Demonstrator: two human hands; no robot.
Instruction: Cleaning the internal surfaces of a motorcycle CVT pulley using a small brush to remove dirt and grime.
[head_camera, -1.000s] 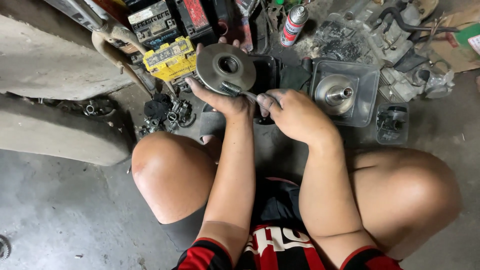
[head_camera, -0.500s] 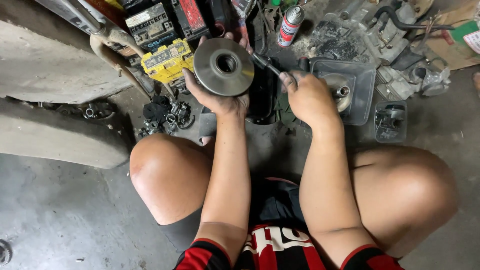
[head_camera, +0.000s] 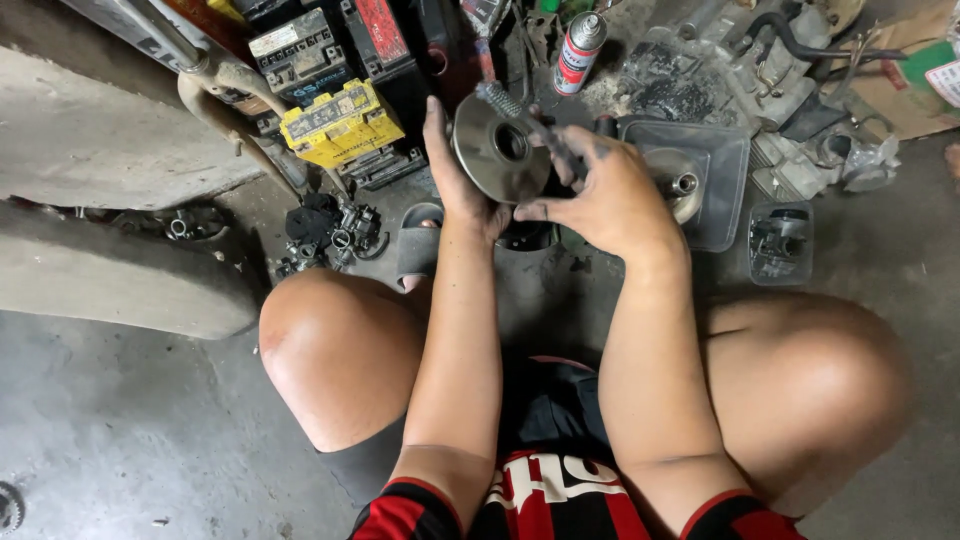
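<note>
My left hand (head_camera: 450, 175) holds a round grey metal pulley disc (head_camera: 497, 152) by its left rim, tilted on edge with its centre hole facing right. My right hand (head_camera: 600, 190) is at the disc's right side, gripping a small wire brush (head_camera: 505, 102) whose bristled end lies over the disc's top. Both hands are smeared with dark grease. They are raised above a dark round part on the floor, mostly hidden beneath them.
A clear plastic tray (head_camera: 722, 165) with a metal cone-shaped part stands to the right, a smaller tray (head_camera: 780, 245) beside it. A spray can (head_camera: 578, 52), yellow battery (head_camera: 338, 122), black batteries and engine parts crowd the far side. My bare knees flank the spot.
The disc has tipped from lying flat to standing on edge. My right hand has come back from the tray to the disc's right side with the brush.
</note>
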